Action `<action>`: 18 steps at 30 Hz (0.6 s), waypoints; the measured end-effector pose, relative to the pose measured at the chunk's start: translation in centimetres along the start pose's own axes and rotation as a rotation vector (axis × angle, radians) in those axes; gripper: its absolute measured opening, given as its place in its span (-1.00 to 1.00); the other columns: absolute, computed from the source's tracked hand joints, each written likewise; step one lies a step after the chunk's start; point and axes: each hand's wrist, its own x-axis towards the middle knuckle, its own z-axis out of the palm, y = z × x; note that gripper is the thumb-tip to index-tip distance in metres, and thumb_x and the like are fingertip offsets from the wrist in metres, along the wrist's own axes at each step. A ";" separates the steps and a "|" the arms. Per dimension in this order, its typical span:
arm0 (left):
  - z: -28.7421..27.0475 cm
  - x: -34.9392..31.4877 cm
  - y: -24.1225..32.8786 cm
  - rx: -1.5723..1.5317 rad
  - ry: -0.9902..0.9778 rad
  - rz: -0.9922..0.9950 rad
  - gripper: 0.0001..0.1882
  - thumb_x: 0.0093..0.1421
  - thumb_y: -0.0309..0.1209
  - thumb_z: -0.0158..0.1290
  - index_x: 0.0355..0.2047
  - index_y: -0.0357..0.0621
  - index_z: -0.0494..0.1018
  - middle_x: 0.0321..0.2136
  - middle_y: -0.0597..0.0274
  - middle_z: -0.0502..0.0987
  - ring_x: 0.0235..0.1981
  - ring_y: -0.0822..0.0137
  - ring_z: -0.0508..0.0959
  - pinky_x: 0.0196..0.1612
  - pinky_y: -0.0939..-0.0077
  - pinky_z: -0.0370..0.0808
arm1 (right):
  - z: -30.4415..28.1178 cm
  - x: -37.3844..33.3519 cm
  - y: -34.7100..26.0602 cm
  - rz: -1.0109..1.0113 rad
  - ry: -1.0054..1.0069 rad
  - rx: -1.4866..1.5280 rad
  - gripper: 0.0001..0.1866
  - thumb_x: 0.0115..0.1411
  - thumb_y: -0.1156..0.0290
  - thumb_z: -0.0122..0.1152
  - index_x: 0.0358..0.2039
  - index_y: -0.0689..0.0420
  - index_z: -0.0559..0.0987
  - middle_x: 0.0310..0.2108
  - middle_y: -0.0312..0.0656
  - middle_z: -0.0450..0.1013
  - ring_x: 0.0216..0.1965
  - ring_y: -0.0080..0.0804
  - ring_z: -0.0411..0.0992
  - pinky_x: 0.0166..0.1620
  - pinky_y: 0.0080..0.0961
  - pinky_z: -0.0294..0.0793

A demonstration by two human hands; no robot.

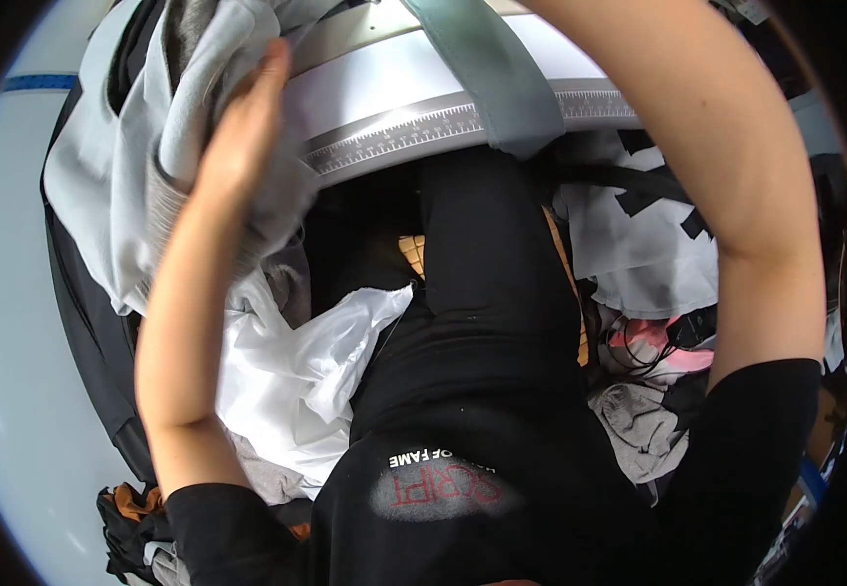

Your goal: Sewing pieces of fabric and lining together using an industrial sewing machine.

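My left hand (pixel 246 132) lies along a bundle of light grey fabric (pixel 101 186) at the upper left. Its fingers look stretched out against the cloth, partly hidden and a little blurred. The fabric looks like a garment, with a fuzzy darker grey inside showing in its folds. My right arm (pixel 736 166) arches up over the right side, and its hand is beyond the top edge. Between the arms a grey-green fabric strip (pixel 502 83) hangs over the white table's edge, across a printed ruler scale (pixel 404 140).
White plastic sheeting (pixel 296 381) lies by my left side, over grey cloth. Pale fabric (pixel 638 244) with black strips hangs at the right. Below it are a black cable (pixel 638 361), pink material and crumpled grey cloth (pixel 638 430). A pale wall (pixel 13 293) stands far left.
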 end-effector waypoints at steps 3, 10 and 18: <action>-5.6 1.0 -3.1 1.047 0.199 0.464 -0.21 0.37 0.19 -0.19 0.20 -0.37 0.32 0.10 -0.14 0.46 0.19 -0.01 0.40 0.32 0.32 0.18 | 0.6 -1.9 0.1 -0.112 -0.011 0.211 -0.85 -0.02 0.39 0.31 -0.43 0.15 0.72 -0.37 0.11 0.60 -0.22 0.07 0.61 -0.09 -0.21 0.56; -3.5 -13.9 2.8 1.286 -0.722 0.704 -0.58 0.28 -0.12 0.01 -0.48 -0.19 0.65 -0.37 -0.05 0.62 -0.42 0.20 0.63 -0.30 0.39 0.59 | 9.3 -14.3 5.5 -0.432 0.236 0.116 -0.81 -0.14 0.61 0.31 -0.41 0.21 0.63 -0.32 -0.10 0.60 -0.38 -0.20 0.59 -0.36 -0.40 0.53; -1.8 0.4 6.3 0.811 -0.151 1.086 -0.64 0.22 -0.24 0.09 -0.10 -0.25 0.46 -0.07 -0.06 0.47 0.05 -0.04 0.45 0.25 0.01 0.29 | 8.4 -13.2 4.6 -0.586 0.237 -0.044 -0.89 -0.07 0.45 0.20 -0.52 0.20 0.60 -0.26 -0.06 0.60 -0.20 -0.28 0.59 -0.19 -0.42 0.57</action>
